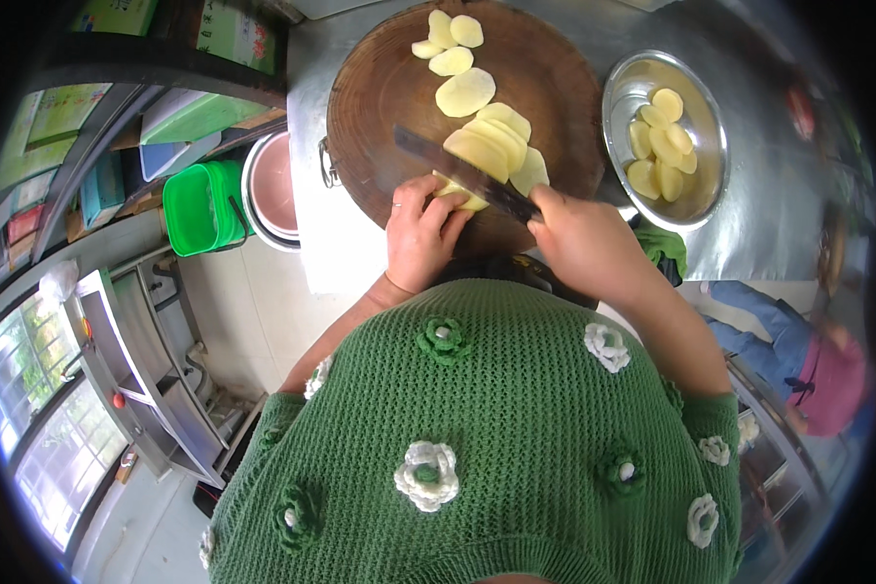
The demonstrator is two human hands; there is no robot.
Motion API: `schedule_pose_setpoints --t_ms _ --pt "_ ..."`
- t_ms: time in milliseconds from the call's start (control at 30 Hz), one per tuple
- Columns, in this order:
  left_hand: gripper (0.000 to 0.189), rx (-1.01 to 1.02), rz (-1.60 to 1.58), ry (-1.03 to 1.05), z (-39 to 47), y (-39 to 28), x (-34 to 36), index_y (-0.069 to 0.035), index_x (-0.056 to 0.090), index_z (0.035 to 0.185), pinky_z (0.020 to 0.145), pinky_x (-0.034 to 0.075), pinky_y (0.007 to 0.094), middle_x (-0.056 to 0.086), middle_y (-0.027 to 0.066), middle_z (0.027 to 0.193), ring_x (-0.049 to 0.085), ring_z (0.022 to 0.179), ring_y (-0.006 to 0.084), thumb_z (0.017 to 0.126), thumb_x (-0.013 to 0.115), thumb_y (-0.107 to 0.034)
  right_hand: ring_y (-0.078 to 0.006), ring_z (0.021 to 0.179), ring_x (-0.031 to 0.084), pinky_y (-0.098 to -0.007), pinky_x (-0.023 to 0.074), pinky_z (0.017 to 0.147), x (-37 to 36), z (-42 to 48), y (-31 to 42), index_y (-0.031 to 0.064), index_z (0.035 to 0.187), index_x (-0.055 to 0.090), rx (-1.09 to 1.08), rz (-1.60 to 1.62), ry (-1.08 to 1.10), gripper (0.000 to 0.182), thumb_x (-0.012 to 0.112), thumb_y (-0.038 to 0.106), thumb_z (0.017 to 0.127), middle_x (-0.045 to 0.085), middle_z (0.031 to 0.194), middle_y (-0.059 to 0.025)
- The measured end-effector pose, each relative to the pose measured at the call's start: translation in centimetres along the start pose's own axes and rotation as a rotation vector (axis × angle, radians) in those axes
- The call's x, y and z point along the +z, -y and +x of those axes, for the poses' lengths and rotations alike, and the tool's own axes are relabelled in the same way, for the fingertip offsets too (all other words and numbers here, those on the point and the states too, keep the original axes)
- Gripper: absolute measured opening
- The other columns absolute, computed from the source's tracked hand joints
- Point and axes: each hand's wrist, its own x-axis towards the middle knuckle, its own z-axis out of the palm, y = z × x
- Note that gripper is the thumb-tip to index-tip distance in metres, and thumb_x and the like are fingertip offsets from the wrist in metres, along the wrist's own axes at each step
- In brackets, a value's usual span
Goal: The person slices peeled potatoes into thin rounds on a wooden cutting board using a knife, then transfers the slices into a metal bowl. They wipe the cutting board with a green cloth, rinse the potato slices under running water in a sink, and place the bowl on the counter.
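Note:
My right hand (571, 232) grips the handle of a kitchen knife (461, 166), its dark blade slanting up and left across a potato. Fingertips of my left hand (422, 228) press on the uncut piece of peeled potato (461, 191) just below the blade. Above the blade lies an overlapping fan of potato slices (495, 142). Several loose potato slices (465, 92) trail toward the far edge of the round wooden chopping block (379, 95). The blade partly hides where it meets the potato.
A steel bowl (717, 182) with several potato pieces stands right of the block on the metal table (766, 219). A green cloth (661, 248) is below it. Left of the table are a pink basin (271, 182) and a green bucket (190, 212). Another person (796, 358) is at right.

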Motion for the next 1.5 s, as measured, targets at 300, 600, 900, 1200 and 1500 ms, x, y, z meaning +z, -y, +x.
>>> schedule_pose_setpoints --t_ms 300,600,900,1200,1500 --pt "0.026 -0.013 -0.035 -0.013 -0.2 0.1 0.1 -0.006 0.064 0.086 0.078 0.048 0.0385 0.056 0.0101 0.099 0.055 0.092 0.0302 0.063 0.077 -0.008 -0.0354 0.062 0.063 -0.0436 0.0496 0.053 2.8 -0.5 -0.1 -0.0002 0.086 0.046 -0.039 -0.103 -0.009 0.012 0.050 0.004 0.076 0.060 0.076 -0.0192" --pt "0.021 -0.138 -0.164 -0.004 0.1 0.3 0.2 -0.006 0.064 0.087 0.077 0.049 0.0354 0.056 0.0101 0.099 0.055 0.092 0.0284 0.068 0.074 -0.003 -0.0380 0.065 0.061 -0.0477 0.0483 0.058 6.5 3.8 -1.6 0.0020 0.093 0.048 -0.020 0.029 -0.120 0.016 0.053 0.015 0.086 0.062 0.071 -0.0193" --pt "0.036 -1.152 -0.859 0.178 0.8 -0.6 -0.9 -0.001 0.039 0.109 0.059 0.055 0.0260 0.052 0.0082 0.093 0.059 0.078 0.0140 0.083 0.064 -0.003 -0.0356 0.064 0.061 -0.0455 0.0482 0.057 6.3 2.7 -1.9 0.0024 0.093 0.048 -0.092 0.040 -0.164 0.017 0.054 0.016 0.086 0.062 0.074 -0.0168" --pt "0.033 -1.118 -0.969 0.033 0.3 -0.5 0.3 0.001 0.040 0.108 0.062 0.057 0.0262 0.049 0.0079 0.092 0.057 0.078 0.0143 0.082 0.061 0.001 -0.0359 0.068 0.062 -0.0466 0.0475 0.059 2.1 -0.4 -0.5 0.0013 0.096 0.047 -0.028 0.047 -0.068 0.018 0.054 0.015 0.086 0.062 0.077 -0.0174" --pt "0.031 -1.082 -1.009 0.028 -0.1 -0.1 0.7 -0.001 0.041 0.107 0.064 0.057 0.0257 0.048 0.0065 0.090 0.055 0.077 0.0121 0.083 0.060 0.003 -0.0367 0.070 0.062 -0.0468 0.0487 0.060 2.0 -0.8 0.3 0.0007 0.093 0.046 0.021 0.014 0.002 0.017 0.053 0.015 0.086 0.062 0.078 -0.0189"
